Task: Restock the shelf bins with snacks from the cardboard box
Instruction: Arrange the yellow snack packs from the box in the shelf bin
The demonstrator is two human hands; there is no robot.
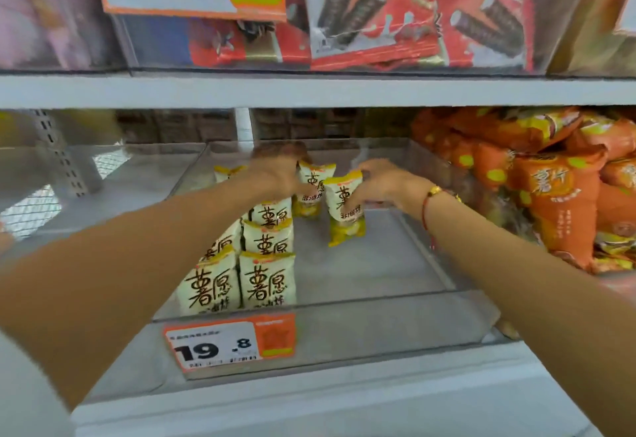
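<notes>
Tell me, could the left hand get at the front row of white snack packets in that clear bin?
Probably yes. The left hand already reaches over the front white packets inside the clear bin, whose top is open, and nothing covers them.

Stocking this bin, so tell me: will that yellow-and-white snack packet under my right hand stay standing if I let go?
The packet looks puffy and light, likely tippy: it already leans, standing alone. The right hand grips its top; probably crinkly, contents fragile.

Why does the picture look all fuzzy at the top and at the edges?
Head view: the red snack bags on the upper shelf are smeared, likely by motion; the wide lens stretches the forearms near the edges; the white-and-yellow packets in the clear bin read sharper; the light is even, without hard shadows.
</notes>
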